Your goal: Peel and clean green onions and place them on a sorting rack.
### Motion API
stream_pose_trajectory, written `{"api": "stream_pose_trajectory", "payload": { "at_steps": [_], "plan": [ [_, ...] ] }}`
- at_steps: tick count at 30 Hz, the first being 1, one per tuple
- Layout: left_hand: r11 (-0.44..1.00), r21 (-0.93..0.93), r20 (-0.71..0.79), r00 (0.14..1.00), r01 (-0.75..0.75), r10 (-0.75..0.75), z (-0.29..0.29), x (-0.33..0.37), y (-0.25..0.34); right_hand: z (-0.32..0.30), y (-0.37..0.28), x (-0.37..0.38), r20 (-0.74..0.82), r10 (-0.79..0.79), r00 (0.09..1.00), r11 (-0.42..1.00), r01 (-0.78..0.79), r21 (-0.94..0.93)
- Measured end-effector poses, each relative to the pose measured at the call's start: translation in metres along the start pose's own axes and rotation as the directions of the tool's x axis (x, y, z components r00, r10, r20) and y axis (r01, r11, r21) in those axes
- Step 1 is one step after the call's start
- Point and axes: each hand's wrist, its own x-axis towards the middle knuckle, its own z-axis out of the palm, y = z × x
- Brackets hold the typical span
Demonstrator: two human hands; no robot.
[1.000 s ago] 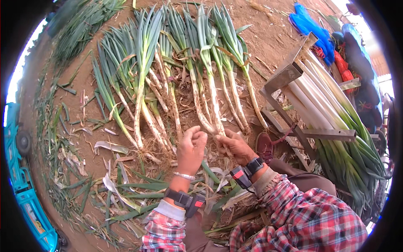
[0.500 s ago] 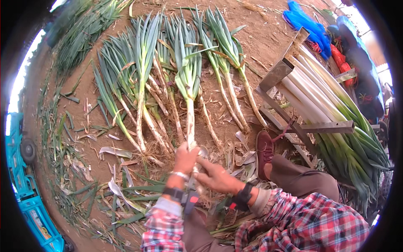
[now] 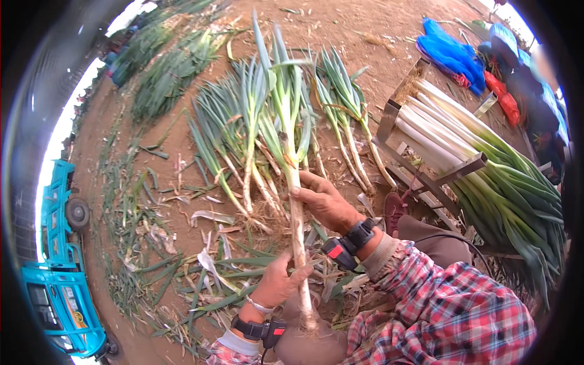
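Observation:
A long leek (image 3: 297, 231) is held nearly upright in front of me, its green leaves fanning away and its rooted end toward my lap. My left hand (image 3: 281, 283) closes round the lower white shaft, a little above the roots. Higher up, where white turns to green, my right hand (image 3: 328, 204) grips the same shaft with the thumb across its front. Just beyond lie several untrimmed leeks (image 3: 249, 146) on the soil, roots toward me. A smaller group of leeks (image 3: 347, 121) rests to their right.
At right, a metal rack (image 3: 447, 173) holds a stack of clean white-shafted leeks (image 3: 486, 152). Blue netting (image 3: 450, 55) and a red bundle (image 3: 504, 97) lie behind it. Leaf scraps (image 3: 213, 267) litter the ground. More leeks (image 3: 173, 79) lie far left; a turquoise truck (image 3: 64, 298) stands left.
My hands, close together on the lower shaft before, are now apart along it. The right hand has moved up toward the leaves, and the leek is nearer me. The whole view has shifted.

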Motion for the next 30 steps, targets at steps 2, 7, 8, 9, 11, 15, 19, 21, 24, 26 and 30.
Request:
{"api": "stream_pose_trajectory", "payload": {
  "at_steps": [2, 7, 8, 9, 11, 15, 19, 21, 24, 26, 30],
  "plan": [
    [0.994, 0.039, -0.137, 0.985, -0.099, 0.104, -0.003, -0.015, 0.024, 0.016, -0.014, -0.023, 0.102, -0.056, 0.993, 0.995, 0.064, -0.082],
    [0.878, -0.241, -0.397, 0.867, -0.414, 0.3, -0.012, -0.035, 0.11, 0.071, -0.039, -0.099, 0.341, -0.057, 0.938, 0.979, 0.12, -0.165],
    [0.82, -0.189, -0.479, 0.78, -0.54, 0.403, -0.005, -0.028, 0.123, 0.075, -0.049, -0.115, 0.353, 0.014, 0.935, 0.977, 0.062, -0.205],
    [0.753, -0.113, -0.56, 0.667, -0.648, 0.49, 0.0, -0.033, 0.133, 0.081, -0.044, -0.126, 0.347, 0.017, 0.938, 0.977, 0.058, -0.206],
    [0.721, 0.364, -0.598, 0.446, -0.59, 0.666, -0.001, -0.051, 0.148, 0.092, -0.044, -0.148, 0.384, 0.046, 0.922, 0.979, 0.034, -0.2],
    [0.792, 0.099, -0.599, 0.6, -0.602, 0.531, -0.004, -0.093, 0.144, 0.121, -0.048, -0.184, 0.39, 0.0, 0.921, 0.961, 0.109, -0.256],
    [0.704, 0.031, -0.74, 0.457, -0.71, 0.494, 0.026, -0.118, 0.146, 0.141, -0.048, -0.207, 0.405, -0.047, 0.913, 0.898, 0.216, -0.382],
    [0.711, 0.102, -0.782, 0.386, -0.695, 0.489, 0.037, -0.125, 0.148, 0.145, -0.048, -0.216, 0.387, -0.098, 0.917, 0.828, 0.291, -0.479],
    [0.748, 0.117, -0.78, 0.405, -0.653, 0.476, 0.041, -0.135, 0.131, 0.144, -0.037, -0.227, 0.36, 0.01, 0.933, 0.85, 0.182, -0.494],
    [0.732, 0.044, -0.819, 0.395, -0.68, 0.416, 0.043, -0.14, 0.122, 0.152, -0.028, -0.229, 0.34, 0.057, 0.939, 0.88, 0.113, -0.461],
    [0.768, 0.145, -0.818, 0.361, -0.623, 0.448, 0.023, -0.149, 0.09, 0.164, -0.013, -0.226, 0.353, 0.064, 0.934, 0.881, 0.113, -0.46]
  ]
}}
